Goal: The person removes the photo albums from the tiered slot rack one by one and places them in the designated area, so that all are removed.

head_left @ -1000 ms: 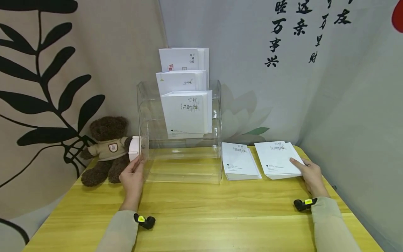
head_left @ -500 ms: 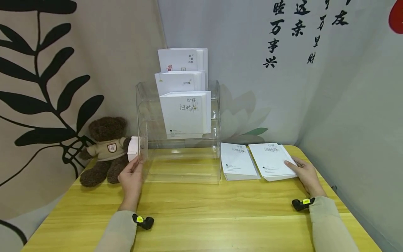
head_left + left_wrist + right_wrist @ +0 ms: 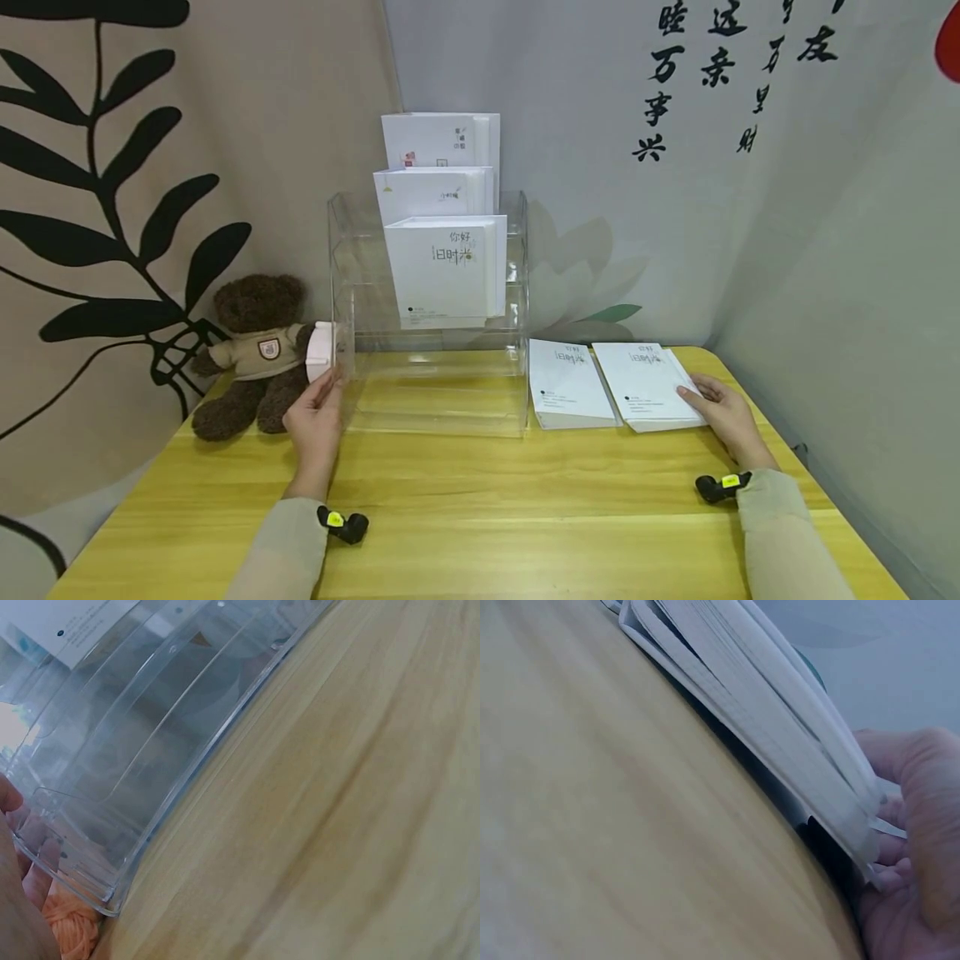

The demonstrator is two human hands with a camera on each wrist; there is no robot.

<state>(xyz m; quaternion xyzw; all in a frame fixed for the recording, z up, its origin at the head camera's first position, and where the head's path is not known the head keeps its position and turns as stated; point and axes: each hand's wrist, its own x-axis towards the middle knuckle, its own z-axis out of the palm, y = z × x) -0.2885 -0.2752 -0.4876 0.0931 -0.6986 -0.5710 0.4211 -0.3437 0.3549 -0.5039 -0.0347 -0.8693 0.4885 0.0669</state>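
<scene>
Seeing on the right part of the yellow wooden bench (image 3: 525, 517) the right book (image 3: 637, 387), white in the cover, printed near the top with dark Chinese characters and lower with a small black dot and lines of text, too tiny to read. Showing, in the right wrist view, a thick block of pale pages, with a dark gap beneath, near the gripped end. Lying just beside the left book (image 3: 570, 392), similar in print; cannot tell if touching.

Gripped at its right edge by the right hand (image 3: 723, 412), with thumb on the cover and fingers curled at the edge, parted only by the thickness of the pages. Gripping with the left hand (image 3: 315, 417) the left wall of the clear rack (image 3: 438, 423), with thumb and fingers closed on the thin plastic.

Carrying, on this rack, white books (image 3: 446, 271) in three tiers. Having farther left a brown teddy bear (image 3: 260, 354), seated, with a white box-like thing (image 3: 318, 350) beside its arm.
</scene>
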